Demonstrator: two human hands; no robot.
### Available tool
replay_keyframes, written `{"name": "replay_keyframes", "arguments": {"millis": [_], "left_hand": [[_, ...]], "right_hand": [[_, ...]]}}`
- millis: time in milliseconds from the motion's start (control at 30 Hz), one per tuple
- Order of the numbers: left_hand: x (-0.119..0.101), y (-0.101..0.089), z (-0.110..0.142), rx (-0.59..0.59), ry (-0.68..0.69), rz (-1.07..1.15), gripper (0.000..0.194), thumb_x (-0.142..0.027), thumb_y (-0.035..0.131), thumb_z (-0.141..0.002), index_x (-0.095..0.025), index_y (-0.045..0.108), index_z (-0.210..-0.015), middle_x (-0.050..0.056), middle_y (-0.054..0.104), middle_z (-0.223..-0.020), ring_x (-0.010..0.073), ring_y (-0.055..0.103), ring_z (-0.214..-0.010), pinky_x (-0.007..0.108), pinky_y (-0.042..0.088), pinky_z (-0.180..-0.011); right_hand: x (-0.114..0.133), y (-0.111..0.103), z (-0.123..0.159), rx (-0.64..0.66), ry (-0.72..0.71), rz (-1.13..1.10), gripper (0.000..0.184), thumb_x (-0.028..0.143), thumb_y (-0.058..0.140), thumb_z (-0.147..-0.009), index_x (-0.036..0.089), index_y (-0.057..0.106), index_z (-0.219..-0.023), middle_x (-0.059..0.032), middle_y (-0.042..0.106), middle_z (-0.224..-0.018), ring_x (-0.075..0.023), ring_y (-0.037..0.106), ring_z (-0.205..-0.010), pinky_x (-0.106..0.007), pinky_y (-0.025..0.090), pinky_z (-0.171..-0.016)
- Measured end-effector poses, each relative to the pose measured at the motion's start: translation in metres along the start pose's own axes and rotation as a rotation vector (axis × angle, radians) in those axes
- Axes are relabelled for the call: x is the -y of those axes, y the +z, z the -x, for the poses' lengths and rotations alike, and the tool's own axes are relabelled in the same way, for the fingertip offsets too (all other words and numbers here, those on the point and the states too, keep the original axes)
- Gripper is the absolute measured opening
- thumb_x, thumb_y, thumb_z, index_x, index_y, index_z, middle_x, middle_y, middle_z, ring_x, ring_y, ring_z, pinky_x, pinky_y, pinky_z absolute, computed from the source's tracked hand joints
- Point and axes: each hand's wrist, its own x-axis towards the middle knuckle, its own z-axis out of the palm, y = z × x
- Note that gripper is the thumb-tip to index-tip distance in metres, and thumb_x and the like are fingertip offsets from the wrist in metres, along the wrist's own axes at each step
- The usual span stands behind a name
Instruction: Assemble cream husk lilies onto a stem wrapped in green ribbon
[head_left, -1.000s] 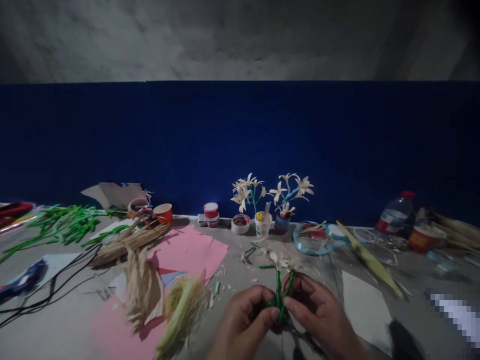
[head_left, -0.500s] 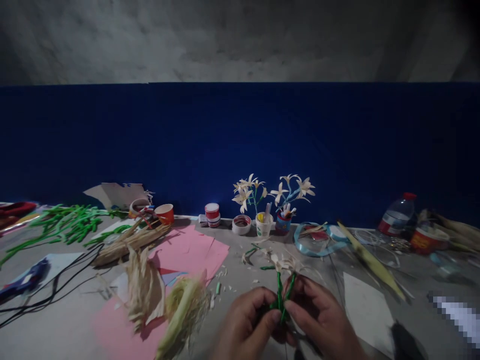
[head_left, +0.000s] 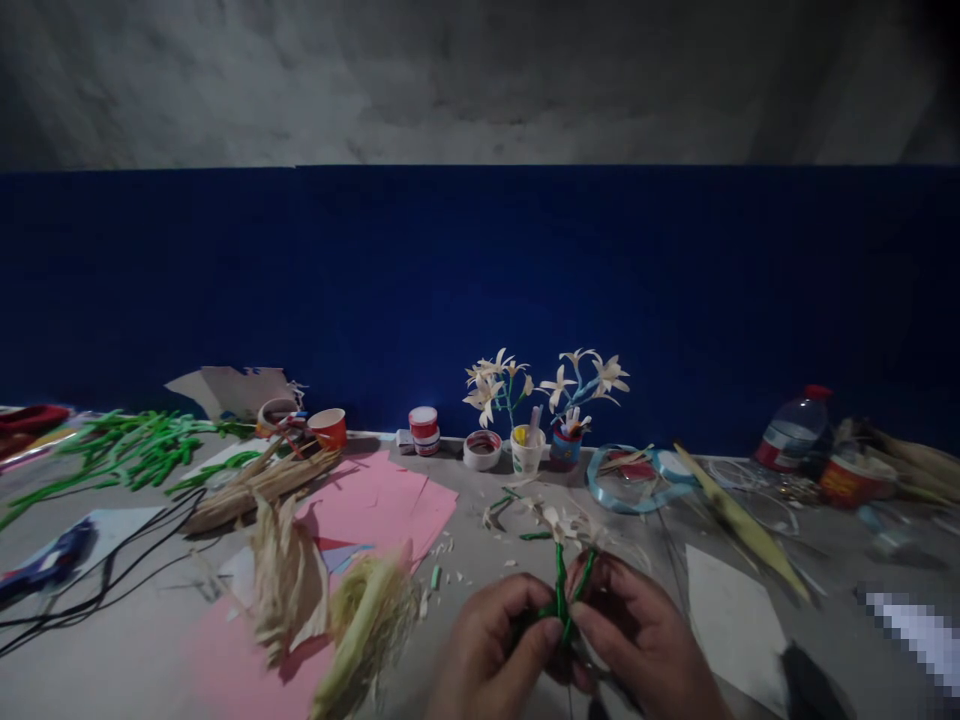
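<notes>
Low in the middle of the head view, my left hand (head_left: 504, 640) pinches the green-wrapped stems (head_left: 561, 585) of a handmade flower between thumb and fingers. From the right, my right hand (head_left: 634, 630) grips the same stems, its thumb against a slanting branch. Pale petals (head_left: 556, 526) show above my fingers at the top of the stems. The lower stem ends are partly hidden by both hands. Behind them, finished cream flowers (head_left: 489, 385) stand in a white cup (head_left: 528, 455), and more cream flowers (head_left: 606, 375) rise from a blue-and-red cup (head_left: 567, 448).
Pink paper (head_left: 382, 500), dried corn husks (head_left: 289, 570) and a green husk piece (head_left: 360, 630) lie to the left. Farther left are green stems (head_left: 150, 450) and a glue gun (head_left: 52, 560) with cables. Blue ribbon (head_left: 619, 505), white paper (head_left: 731, 625) and a bottle (head_left: 795, 430) are on the right.
Almost nothing differs. Both hands keep their hold on the green stems, which have shifted very slightly to the right.
</notes>
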Motion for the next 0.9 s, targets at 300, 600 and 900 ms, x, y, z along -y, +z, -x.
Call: {"name": "replay_keyframes", "arguments": {"millis": [300, 600, 900], "left_hand": [[0.005, 0.001, 0.002, -0.050, 0.027, -0.064, 0.030, -0.043, 0.060, -0.083, -0.014, 0.060, -0.075, 0.006, 0.064, -0.067, 0.0182, 0.066, -0.062, 0.026, 0.050, -0.060], [0.015, 0.000, 0.000, -0.103, 0.043, -0.187, 0.029, -0.042, 0.062, -0.081, -0.015, 0.059, -0.073, 0.007, 0.066, -0.068, 0.0205, 0.068, -0.062, 0.026, 0.050, -0.058], [0.020, 0.001, 0.000, -0.087, 0.063, -0.165, 0.029, -0.043, 0.060, -0.082, -0.016, 0.055, -0.073, 0.008, 0.069, -0.066, 0.0189, 0.067, -0.060, 0.025, 0.048, -0.057]], "right_hand": [[-0.006, 0.000, 0.000, -0.028, 0.006, 0.101, 0.013, 0.030, 0.061, -0.083, 0.019, 0.066, -0.083, -0.0056, 0.065, -0.080, -0.0212, 0.063, -0.076, -0.030, 0.052, -0.070], [-0.004, 0.001, 0.002, -0.048, 0.023, -0.009, 0.009, 0.029, 0.066, -0.080, 0.019, 0.066, -0.080, -0.0028, 0.062, -0.076, -0.0188, 0.063, -0.071, -0.026, 0.053, -0.065], [0.003, 0.003, 0.003, -0.022, 0.193, -0.374, 0.019, 0.035, 0.078, -0.068, 0.021, 0.070, -0.078, 0.0010, 0.061, -0.068, -0.0153, 0.059, -0.060, -0.023, 0.050, -0.052]]}}
